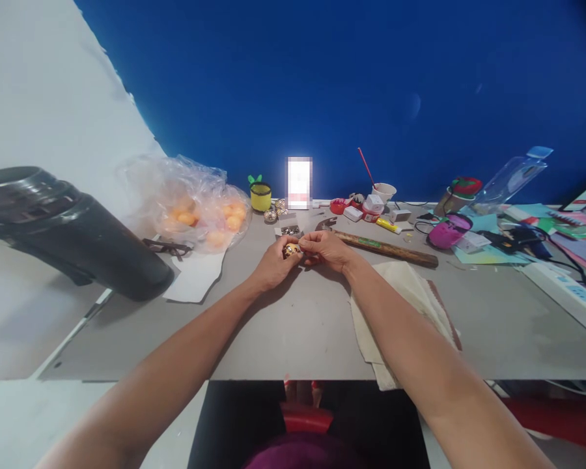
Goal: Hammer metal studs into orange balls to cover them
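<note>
A small round ball [291, 250], orange-gold with shiny bits on its surface, is held in the fingers of my left hand [272, 264]. Against its right side, the fingertips of my right hand [325, 251] are pinched together; whatever they grip is too small to make out. Just beyond my hands is a small open box [290, 232] with shiny little pieces in it. Further back sit several similar studded balls [271, 215]. A hammer with a wooden handle [388, 249] lies to the right of my right hand.
A pale cloth [395, 286] lies under my right forearm. Left are a large dark flask [102, 241], a plastic bag [190, 202] of orange balls and white paper [195, 280]. Right are a paper cup [384, 191], yellow tube [387, 225], pink pot [449, 232] and power strip [566, 290].
</note>
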Available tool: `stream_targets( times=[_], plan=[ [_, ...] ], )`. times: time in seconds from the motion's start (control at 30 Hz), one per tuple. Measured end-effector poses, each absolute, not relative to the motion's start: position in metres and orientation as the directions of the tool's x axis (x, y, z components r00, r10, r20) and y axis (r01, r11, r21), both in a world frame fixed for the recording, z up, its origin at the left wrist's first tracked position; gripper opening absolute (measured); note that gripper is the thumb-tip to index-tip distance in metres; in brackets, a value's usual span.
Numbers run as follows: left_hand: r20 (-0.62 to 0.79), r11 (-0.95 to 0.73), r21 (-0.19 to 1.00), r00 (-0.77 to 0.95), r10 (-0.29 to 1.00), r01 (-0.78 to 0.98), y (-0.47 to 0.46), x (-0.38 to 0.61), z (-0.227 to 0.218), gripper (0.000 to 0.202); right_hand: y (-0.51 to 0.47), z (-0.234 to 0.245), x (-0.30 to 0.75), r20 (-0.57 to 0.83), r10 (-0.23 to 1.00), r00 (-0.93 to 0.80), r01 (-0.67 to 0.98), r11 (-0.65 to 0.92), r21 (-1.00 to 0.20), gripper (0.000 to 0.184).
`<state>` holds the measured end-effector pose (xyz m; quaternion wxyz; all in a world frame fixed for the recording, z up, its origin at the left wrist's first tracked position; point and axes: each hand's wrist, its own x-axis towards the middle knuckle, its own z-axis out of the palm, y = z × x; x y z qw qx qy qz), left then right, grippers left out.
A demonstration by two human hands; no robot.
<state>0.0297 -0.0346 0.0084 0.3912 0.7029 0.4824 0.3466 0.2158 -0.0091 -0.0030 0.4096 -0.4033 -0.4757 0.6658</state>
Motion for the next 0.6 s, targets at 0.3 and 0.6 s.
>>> stream_targets(
  times=[0.3,0.6],
  plan=[
    [0.078,-0.166,0.94,0.284,0.956,0.299,-0.0338,0.0298,0.0099,0.03,-0.0108,-0.0018,0.2138,-0.083,0.938,-0.337,-0.211,-0.161,-0.964,0.049],
    [0.016,-0.09,0.968,0.301,0.953,0.235,-0.0366,0.0318,0.0114,0.037,-0.014,-0.0013,0.2106,-0.083,0.94,-0.331,-0.143,-0.137,-0.98,0.047]
  ],
)
